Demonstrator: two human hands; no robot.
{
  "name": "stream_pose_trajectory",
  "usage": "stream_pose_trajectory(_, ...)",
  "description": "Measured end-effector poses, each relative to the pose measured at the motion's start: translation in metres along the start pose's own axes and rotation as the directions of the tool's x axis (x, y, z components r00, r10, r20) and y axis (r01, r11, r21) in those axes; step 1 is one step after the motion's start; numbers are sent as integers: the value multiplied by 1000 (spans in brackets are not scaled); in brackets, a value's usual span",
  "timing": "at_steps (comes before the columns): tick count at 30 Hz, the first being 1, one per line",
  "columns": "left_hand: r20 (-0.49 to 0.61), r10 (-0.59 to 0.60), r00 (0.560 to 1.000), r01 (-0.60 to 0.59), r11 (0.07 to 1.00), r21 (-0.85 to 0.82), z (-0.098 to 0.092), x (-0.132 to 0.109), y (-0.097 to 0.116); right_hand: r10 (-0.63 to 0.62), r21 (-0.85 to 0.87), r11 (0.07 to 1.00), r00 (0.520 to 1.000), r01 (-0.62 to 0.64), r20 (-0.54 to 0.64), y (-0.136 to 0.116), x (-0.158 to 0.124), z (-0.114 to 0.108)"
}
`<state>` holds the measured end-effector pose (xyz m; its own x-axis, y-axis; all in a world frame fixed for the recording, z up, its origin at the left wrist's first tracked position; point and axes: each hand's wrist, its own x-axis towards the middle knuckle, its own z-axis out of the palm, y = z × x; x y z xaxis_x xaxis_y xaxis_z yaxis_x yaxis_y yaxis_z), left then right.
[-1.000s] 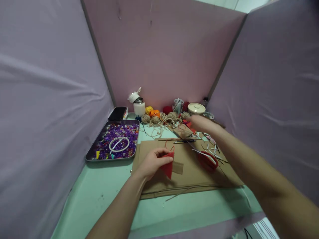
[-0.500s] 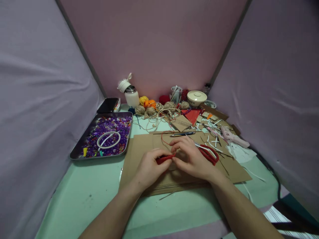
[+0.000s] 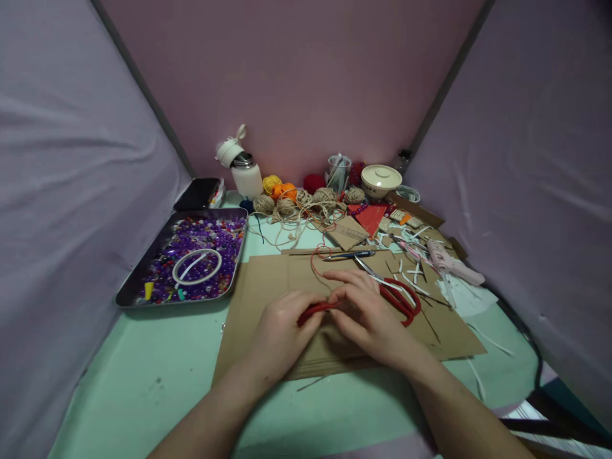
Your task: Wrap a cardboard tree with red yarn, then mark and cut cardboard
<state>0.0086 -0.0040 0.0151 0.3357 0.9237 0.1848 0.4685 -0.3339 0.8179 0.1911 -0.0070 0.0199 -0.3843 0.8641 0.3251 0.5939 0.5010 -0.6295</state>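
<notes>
My left hand [image 3: 277, 335] and my right hand [image 3: 366, 315] meet over a sheet of brown cardboard [image 3: 258, 287] on the green table. Both pinch a small red piece of felt [image 3: 313, 310], seen edge-on between the fingers. A thin red thread [image 3: 315, 261] loops up from it across the cardboard. Red-handled scissors [image 3: 399, 298] lie just right of my right hand, and a dark pen-like tool [image 3: 347, 255] lies beyond my fingers.
A metal tray [image 3: 143, 285] of purple beads with a white ring sits at the left. Twine balls [image 3: 287, 205], a white bottle [image 3: 246, 175], a cup, a lidded bowl [image 3: 380, 180], red felt and scraps crowd the back. A pink glue gun [image 3: 452, 264] lies right. Cloth walls enclose the table.
My right hand came back from the far clutter and joined the left on the red felt, which turned from hanging flat to edge-on. The view tipped downward.
</notes>
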Motion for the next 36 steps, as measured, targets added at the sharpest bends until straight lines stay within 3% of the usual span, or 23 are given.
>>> stream_pose_trajectory(5, -30, -62, 998, 57, 988, -145, 1, -1, 6, 28, 54, 998, 999, -26, -37, 2, 0, -2)
stream_pose_trajectory(12, -9, -41, 999, 39, 987, -154, 6, -2, 5, -14, 45, 999, 1000, 15, -23, -3, -1, -3)
stream_pose_trajectory(22, -11, -86, 996, 83, 984, -156, 9, -3, 3, 54, 50, 997, 999, -53, -5, -1, -1, -2)
stream_pose_trajectory(29, 28, -261, 965, 249, 875, -415, 2, 4, 3, 167, 202, 967, 985, -154, -45, 6, 2, 0)
stream_pose_trajectory(36, 28, -366, 930, 358, 887, -291, -6, 7, 4, 306, 355, 887, 952, -295, 25, 9, 3, 5)
